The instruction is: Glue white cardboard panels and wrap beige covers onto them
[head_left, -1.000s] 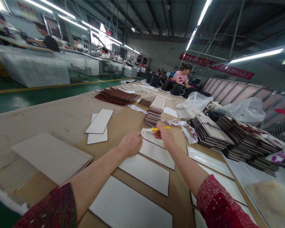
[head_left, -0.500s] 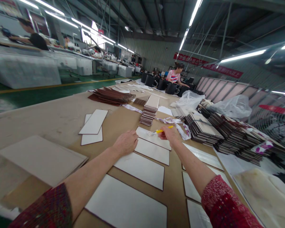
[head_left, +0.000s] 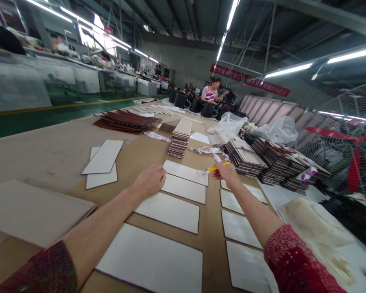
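Observation:
My right hand is closed on a brush with a yellow handle; its pale bristles touch the right end of the farthest white panel in the middle column. My left hand rests at the left ends of the farther panels, fingers together and bent, with nothing visible in them. Nearer to me lie a second narrow panel, a wider one and a large one. Under and beside my right forearm is another column of panels with a glossy, streaked surface.
Two overlapping white panels and a large beige sheet lie left. Beyond are a panel stack and brown sheets. Bundled stacks, a yellowish cloth and a fan are right. A person works behind.
The brush in my right hand has moved right along the farthest panel, to its right end. The view has turned right, showing more of the fan. My left hand stays by the panels' left ends.

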{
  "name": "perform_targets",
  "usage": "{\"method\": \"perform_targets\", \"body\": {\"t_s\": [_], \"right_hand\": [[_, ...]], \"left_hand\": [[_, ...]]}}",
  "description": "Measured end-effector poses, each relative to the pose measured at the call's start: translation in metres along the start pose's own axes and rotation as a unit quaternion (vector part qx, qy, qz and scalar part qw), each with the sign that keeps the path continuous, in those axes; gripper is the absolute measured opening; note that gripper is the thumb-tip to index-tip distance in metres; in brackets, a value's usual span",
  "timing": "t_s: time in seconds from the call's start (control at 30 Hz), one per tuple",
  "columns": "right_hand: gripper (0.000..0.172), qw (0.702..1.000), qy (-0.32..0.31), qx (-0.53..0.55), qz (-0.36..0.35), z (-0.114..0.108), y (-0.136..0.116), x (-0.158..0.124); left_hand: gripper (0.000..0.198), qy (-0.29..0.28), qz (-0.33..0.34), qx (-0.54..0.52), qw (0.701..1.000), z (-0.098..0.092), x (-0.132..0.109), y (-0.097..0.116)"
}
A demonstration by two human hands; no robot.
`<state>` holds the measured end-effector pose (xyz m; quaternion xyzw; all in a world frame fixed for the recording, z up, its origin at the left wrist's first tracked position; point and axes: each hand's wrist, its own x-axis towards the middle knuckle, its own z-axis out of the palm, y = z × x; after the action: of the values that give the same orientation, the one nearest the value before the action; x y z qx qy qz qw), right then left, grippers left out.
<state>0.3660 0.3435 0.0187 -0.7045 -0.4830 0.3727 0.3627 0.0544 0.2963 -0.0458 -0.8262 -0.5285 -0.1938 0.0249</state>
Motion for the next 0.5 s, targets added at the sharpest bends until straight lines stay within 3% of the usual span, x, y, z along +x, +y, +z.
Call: {"method": "perform_targets", "body": {"t_s": [0.33,0.5], "right_hand": [[0.023,0.998,0.041,0.037,0.002,-0.023,0.002,-0.013],[0.021,0.992,0.015,0.119,-0.036,0.007,-0.021,-0.024]], "left_hand": [[0.021,0.002,-0.007,0.000,1.000,0.004,0.000,-0.002],[0.019,0.006,-0.017,0.000,1.000,0.002,-0.001,-0.002]]}}
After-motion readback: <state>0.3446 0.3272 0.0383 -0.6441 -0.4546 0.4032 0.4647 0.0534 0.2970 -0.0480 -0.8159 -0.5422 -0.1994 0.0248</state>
